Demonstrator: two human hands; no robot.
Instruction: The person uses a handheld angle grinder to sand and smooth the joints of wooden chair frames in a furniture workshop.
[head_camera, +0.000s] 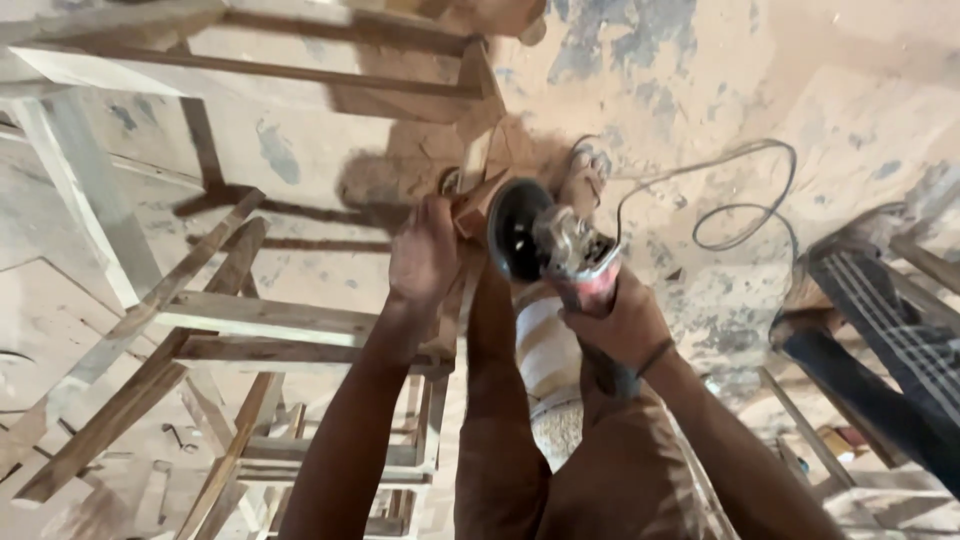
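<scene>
My right hand (620, 325) grips the body of an angle grinder (560, 250), whose dark round disc faces left at the picture's middle. My left hand (425, 255) is closed around a piece of reddish wood (475, 205) right beside the disc. The wood belongs to a wooden frame (270, 320) that stands under my left arm. The grinder's grey cord (740, 200) loops across the dusty floor to the right. My legs in brown trousers fill the lower middle.
Several bare wooden frames (130, 60) stand at the left and top left. Another person's foot in a sandal and a dark striped trouser leg (880, 320) are at the right. A white cylinder (545, 350) lies under my hands. Sawdust covers the floor.
</scene>
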